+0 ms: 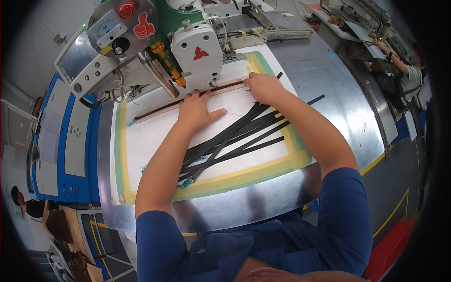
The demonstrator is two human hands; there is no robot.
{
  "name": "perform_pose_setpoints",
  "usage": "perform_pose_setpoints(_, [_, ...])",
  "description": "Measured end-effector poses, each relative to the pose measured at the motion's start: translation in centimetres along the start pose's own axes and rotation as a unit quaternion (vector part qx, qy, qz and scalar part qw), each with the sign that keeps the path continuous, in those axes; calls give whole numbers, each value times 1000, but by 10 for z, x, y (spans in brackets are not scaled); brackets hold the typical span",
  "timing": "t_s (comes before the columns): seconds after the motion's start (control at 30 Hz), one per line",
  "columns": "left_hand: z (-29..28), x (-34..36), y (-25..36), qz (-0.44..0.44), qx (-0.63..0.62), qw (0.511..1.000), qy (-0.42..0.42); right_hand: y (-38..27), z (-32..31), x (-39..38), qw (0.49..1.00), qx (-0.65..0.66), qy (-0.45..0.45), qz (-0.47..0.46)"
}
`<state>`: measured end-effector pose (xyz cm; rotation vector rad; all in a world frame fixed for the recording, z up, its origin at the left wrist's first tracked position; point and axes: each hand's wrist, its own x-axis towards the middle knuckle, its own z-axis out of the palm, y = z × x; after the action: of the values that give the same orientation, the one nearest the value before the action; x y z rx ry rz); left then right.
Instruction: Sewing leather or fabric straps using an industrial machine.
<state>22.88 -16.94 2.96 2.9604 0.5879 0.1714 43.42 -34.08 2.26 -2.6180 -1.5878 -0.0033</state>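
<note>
Touching the black strip (228, 87) at eleven o'clock, two hands on!
Left hand (194, 110), grip splayed; right hand (265, 88), one o'clock, can't tell if pinching; loose strips (242, 121) crisscross dead centre.

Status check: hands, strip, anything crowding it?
Left hand on black strip. Right hand farther along it. Loose strips on near side; machine head beyond.

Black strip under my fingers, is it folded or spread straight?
Spread straight: the black strip runs in one line past your left hand to your right hand, with no visible fold.
</note>
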Motion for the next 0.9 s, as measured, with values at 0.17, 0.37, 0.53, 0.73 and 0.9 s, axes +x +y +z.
perform_pose_setpoints(0.17, [6, 5, -1, -15, -4, 1000, -20, -11, 2, 2, 1000, 8, -2, -8])
perform_pose_setpoints(0.37, [15, 7, 3, 28, -13, 999, 9, -23, 3, 5, 999, 28, 7, -23])
perform_pose_setpoints(0.53, [11, 6, 3, 14, -1, 1000, -1, -34, 11, 5, 996, 70, 48, -29])
perform_pose_setpoints(0.73, [16, 11, 1, 37, 10, 999, 10, -40, 17, 6, 996, 73, 50, -22])
perform_pose_setpoints(0.9, [14, 9, 6, 29, 24, 999, 15, -45, 24, 3, 990, 104, 84, -53])
